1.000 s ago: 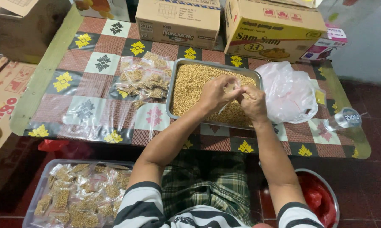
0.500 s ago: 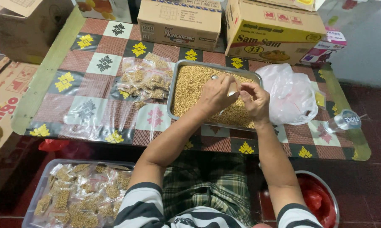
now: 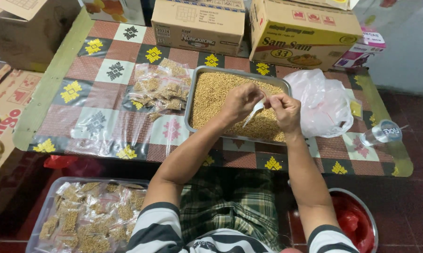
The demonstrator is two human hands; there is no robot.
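Hands parted slightly; small clear bag [image 3: 254,112] pinched between both hands' fingers [image 3: 249,99].

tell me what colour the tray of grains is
Silver-grey metal tray, filled with golden-brown grains; head view.

A low tabletop [image 3: 122,47] under a checked, patterned cloth is carrying a metal tray [image 3: 191,100] of golden grain. Just beside the tray's left edge small filled packets [image 3: 157,86] are lying in a heap. A crumpled clear plastic bag [image 3: 321,100] is touching the tray's right side. Cardboard boxes [image 3: 200,21] are lining the far edge, and a clear bottle [image 3: 382,132] is lying at the right end.
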